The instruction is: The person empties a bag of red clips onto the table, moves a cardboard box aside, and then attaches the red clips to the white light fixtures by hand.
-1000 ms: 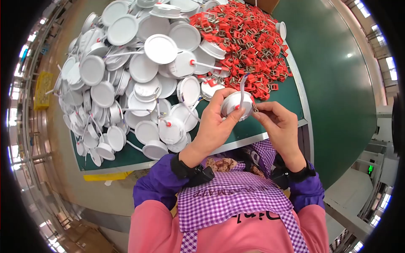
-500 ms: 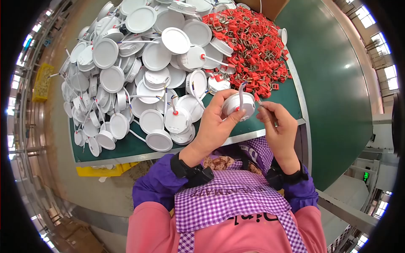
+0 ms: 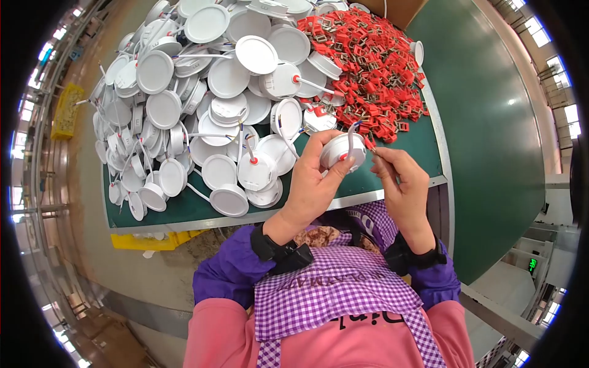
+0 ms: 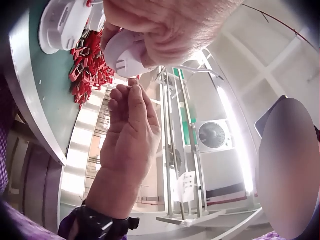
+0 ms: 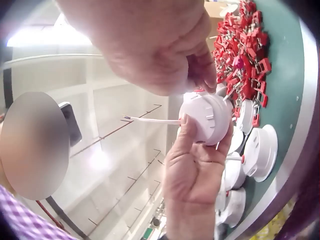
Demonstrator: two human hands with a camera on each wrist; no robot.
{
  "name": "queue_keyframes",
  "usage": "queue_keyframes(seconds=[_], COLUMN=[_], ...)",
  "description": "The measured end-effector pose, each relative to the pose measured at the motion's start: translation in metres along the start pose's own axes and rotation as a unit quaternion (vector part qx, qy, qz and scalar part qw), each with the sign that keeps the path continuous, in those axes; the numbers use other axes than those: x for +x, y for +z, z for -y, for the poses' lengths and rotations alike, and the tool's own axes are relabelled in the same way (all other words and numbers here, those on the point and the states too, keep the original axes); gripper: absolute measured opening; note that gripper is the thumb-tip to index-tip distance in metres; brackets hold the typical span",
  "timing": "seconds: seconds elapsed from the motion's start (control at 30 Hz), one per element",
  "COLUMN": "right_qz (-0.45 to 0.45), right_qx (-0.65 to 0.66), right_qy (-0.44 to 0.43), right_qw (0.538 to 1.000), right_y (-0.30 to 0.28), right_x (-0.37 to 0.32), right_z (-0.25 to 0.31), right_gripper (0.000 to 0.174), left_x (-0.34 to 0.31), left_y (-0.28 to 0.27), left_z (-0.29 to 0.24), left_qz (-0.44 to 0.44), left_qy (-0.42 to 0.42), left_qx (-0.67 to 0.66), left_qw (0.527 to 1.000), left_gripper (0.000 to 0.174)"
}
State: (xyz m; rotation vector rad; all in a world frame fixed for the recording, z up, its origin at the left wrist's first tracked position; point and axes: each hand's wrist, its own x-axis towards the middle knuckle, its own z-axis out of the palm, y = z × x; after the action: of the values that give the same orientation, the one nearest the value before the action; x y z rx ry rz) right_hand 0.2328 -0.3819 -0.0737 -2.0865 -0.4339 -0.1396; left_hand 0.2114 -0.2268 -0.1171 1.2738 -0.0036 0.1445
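- Work in hand, judged from how things lie, is at the handling of one small part beside one larger one: a round white plastic light housing (image 3: 334, 151) and a small red clip with a metal frame (image 3: 369, 143).
- Left hand (image 3: 310, 187) grips the housing above the green counter's near edge (image 3: 368, 198), thumb on its back and fingers round its rim; the back faces up.
- Right hand (image 3: 402, 187) pinches the clip between thumb and fingertips, just beside the housing's rim; whether the two touch, I cannot tell.
- White cable (image 3: 350, 144) rises from a red collar (image 3: 343, 157) on the housing's back and ends in thin coloured wires.
- Fitting the parts, as a judgement, calls for a steady housing, the clip's metal side turned the right way and the cable kept out from between them.
- Heaps of similar white housings (image 3: 258, 54) and loose red clips (image 3: 383, 92) lie on the green counter, side by side.
- Lettering on the purple checked apron (image 3: 331, 300) reads partly as "YMAT"; the pink top (image 3: 380, 343) shows "Din". Housing marks and the green display digits (image 3: 532, 265) are too small to read.
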Motion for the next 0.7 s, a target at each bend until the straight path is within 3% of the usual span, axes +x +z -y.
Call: queue_keyframes(seconds=[0.17, 0.27, 0.57, 0.67, 0.7], right_qz=[-0.022, -0.016, -0.038, -0.021, -0.038], right_qx=[0.002, 0.033, 0.043, 0.030, 0.113], right_qy=[0.001, 0.022, 0.034, 0.033, 0.083], right_qw=[1.000, 0.999, 0.998, 0.999, 0.989], right_y=[0.001, 0.000, 0.004, 0.000, 0.000], right_x=[-0.004, -0.003, 0.000, 0.005, 0.007], right_z=[-0.007, -0.010, -0.012, -0.011, -0.005], right_gripper=[0.013, 0.013, 0.010, 0.020, 0.027], left_x=[0.005, 0.009, 0.012, 0.010, 0.010], left_y=[0.007, 0.004, 0.004, 0.002, 0.003], left_z=[0.004, 0.008, 0.005, -0.003, -0.008], left_qz=[0.004, 0.058, 0.058, 0.069, 0.071], left_qy=[0.043, 0.012, -0.007, -0.007, -0.025], left_qx=[0.060, 0.075, 0.064, 0.072, 0.051], left_qw=[0.997, 0.995, 0.996, 0.995, 0.996], left_gripper=[0.031, 0.037, 0.040, 0.040, 0.041])
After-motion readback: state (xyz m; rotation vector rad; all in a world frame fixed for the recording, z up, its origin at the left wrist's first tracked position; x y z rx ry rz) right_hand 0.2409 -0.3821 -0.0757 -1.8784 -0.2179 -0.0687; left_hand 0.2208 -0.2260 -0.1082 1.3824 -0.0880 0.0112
